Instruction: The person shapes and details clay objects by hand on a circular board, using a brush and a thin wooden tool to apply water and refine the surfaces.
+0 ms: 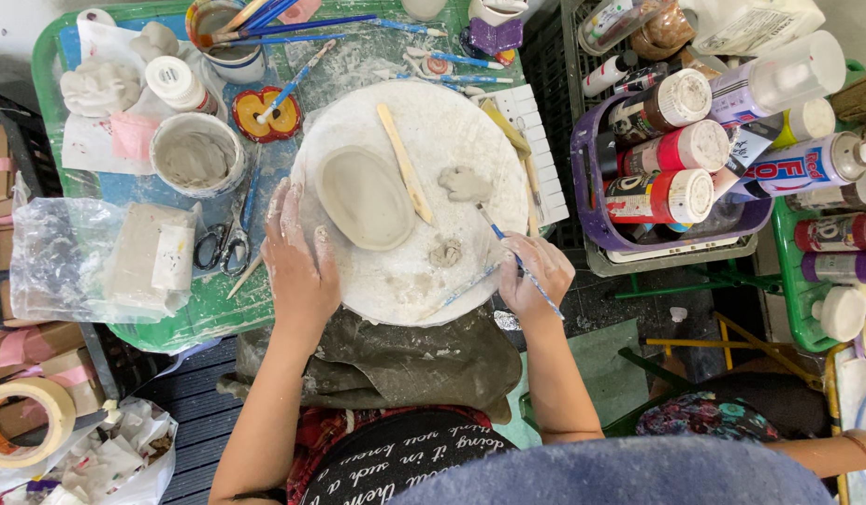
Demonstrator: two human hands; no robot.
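Right hand [534, 276] fingers pinched around a thin blue brush [508, 251], tip up by one of two small clay lumps [465, 183] on the round white board [452, 122]. Left hand [297, 252] lies flat, fingers together, touching the board edge beside one oval clay dish [365, 197]. One wooden stick [404, 162] leans on the dish.

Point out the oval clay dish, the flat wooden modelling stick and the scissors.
oval clay dish [366, 197], head view, middle of its hollow.
flat wooden modelling stick [405, 164], head view, mid-length of the blade.
scissors [223, 247], head view, between the two handle loops.
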